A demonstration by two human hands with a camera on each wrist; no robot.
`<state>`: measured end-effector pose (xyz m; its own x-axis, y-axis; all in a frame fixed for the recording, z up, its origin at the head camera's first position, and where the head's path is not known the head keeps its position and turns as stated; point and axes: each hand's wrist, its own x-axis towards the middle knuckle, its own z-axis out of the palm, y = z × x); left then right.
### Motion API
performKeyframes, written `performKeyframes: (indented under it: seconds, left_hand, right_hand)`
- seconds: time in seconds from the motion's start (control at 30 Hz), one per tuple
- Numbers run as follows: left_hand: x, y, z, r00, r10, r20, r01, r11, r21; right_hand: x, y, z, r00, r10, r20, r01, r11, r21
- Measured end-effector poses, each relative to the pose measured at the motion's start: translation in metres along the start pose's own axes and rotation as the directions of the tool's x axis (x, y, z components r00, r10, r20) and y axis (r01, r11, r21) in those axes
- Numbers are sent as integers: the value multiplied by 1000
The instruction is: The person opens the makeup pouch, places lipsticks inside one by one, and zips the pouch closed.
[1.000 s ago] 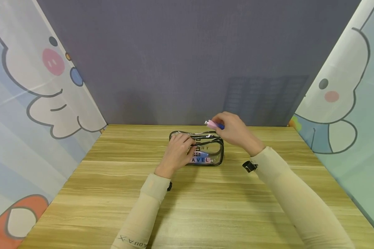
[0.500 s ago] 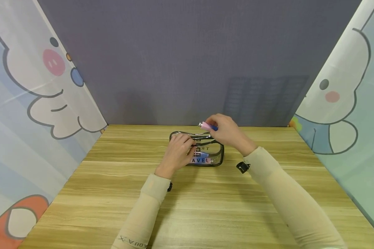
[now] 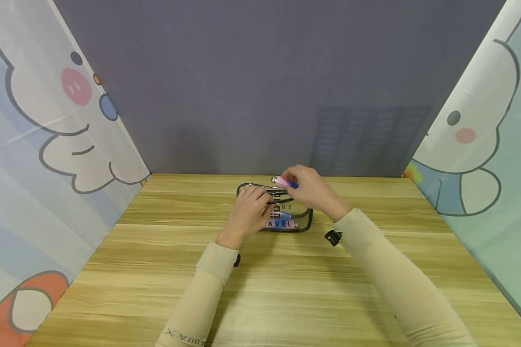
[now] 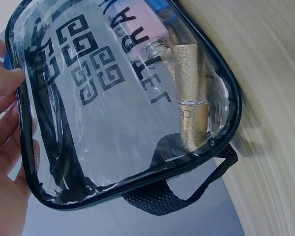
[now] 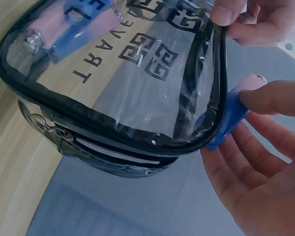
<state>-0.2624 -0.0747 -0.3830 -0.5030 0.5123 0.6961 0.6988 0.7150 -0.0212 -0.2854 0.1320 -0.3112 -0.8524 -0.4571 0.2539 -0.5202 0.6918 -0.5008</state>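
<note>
A clear bag (image 3: 301, 224) with black edging and TRAVEL lettering stands on the table. My left hand (image 3: 248, 212) pinches its upper edge. My right hand (image 3: 314, 190) holds a pink-and-blue tube (image 3: 283, 182) between thumb and fingers, above the bag's far right part. In the right wrist view the tube (image 5: 238, 108) is beside the bag's black rim. Pink and blue items (image 5: 81, 32) lie inside the bag, and the left wrist view also shows a gold tube (image 4: 191, 98) in it.
The wooden table (image 3: 286, 299) ends at a dark grey panel (image 3: 243, 86) close behind the bag. Curtains with cartoon figures (image 3: 473, 115) hang on both sides. A black strap loop (image 4: 187, 196) sticks out from one end of the bag.
My right hand has moved left and slightly down with the tube, closer over the bag. My left hand has stayed at the bag's edge.
</note>
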Motion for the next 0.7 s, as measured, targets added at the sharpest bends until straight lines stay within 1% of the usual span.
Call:
performKeyframes:
  seconds: [0.3,0.7]
  left_hand:
    - [0,-1,0,1000,-2,-2,2,1000,-2]
    - [-1,-1,1,1000,0,1,0,1000,9]
  right_hand:
    - [2,-2,6,1000,11,14,-11,1000,-3]
    - [7,0,16,997,16,78,-15,1000,-8]
